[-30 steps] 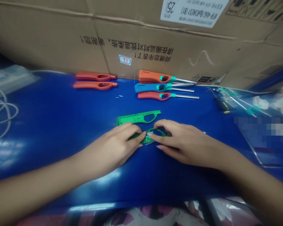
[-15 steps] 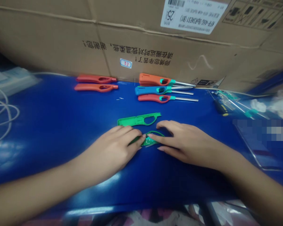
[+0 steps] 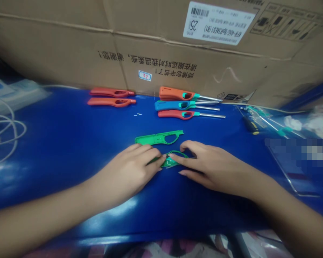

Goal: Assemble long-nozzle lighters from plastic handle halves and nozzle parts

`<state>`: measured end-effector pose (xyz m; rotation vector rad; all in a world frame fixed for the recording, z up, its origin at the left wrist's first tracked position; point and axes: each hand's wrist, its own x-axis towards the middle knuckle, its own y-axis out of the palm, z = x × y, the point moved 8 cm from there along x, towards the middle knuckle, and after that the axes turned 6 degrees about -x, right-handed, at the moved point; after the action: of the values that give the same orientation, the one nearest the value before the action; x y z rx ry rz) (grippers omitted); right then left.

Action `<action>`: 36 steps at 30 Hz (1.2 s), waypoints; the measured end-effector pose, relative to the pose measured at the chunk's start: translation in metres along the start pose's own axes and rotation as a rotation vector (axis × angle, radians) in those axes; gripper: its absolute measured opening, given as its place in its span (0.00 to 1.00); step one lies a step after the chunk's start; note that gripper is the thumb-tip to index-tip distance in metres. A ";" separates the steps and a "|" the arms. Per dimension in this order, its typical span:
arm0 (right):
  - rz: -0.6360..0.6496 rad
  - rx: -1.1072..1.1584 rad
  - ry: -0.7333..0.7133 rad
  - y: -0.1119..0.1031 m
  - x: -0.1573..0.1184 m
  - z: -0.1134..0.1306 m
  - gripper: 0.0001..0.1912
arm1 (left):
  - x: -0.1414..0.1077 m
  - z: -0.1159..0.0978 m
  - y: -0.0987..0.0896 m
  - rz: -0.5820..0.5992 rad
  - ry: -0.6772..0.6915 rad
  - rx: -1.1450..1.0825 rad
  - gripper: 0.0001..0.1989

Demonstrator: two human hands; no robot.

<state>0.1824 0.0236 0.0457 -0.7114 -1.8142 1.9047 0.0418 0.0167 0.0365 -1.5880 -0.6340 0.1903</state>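
My left hand and my right hand meet at the front of the blue table, their fingertips pinching a green plastic lighter part. Much of that part is hidden by my fingers, and a thin green loop shows near my right fingers. Just behind my hands lies a green lighter shell half. Farther back are two red-orange shell halves and three long-nozzled utility lighters: an orange one, a blue one and a red one.
A large cardboard carton stands along the table's back edge. A screwdriver and thin metal rods lie at the right. A white cable is coiled at the left. A blurred patch covers part of the right side.
The view has drifted, so the table items sit lower in the picture. My hands have barely moved and stay on the green part.
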 end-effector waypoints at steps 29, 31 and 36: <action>-0.296 -0.104 0.021 -0.013 0.004 0.001 0.19 | 0.005 0.010 -0.001 -0.118 -0.014 -0.200 0.14; -0.341 -0.111 0.047 -0.017 0.002 -0.006 0.20 | 0.004 0.012 -0.002 -0.140 -0.012 -0.214 0.14; -0.402 -0.163 0.186 -0.022 -0.003 -0.038 0.17 | 0.003 0.015 -0.002 -0.131 -0.049 -0.232 0.16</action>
<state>0.2074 0.0531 0.0671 -0.5074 -1.8423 1.4001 0.0368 0.0311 0.0369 -1.7614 -0.8191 0.0596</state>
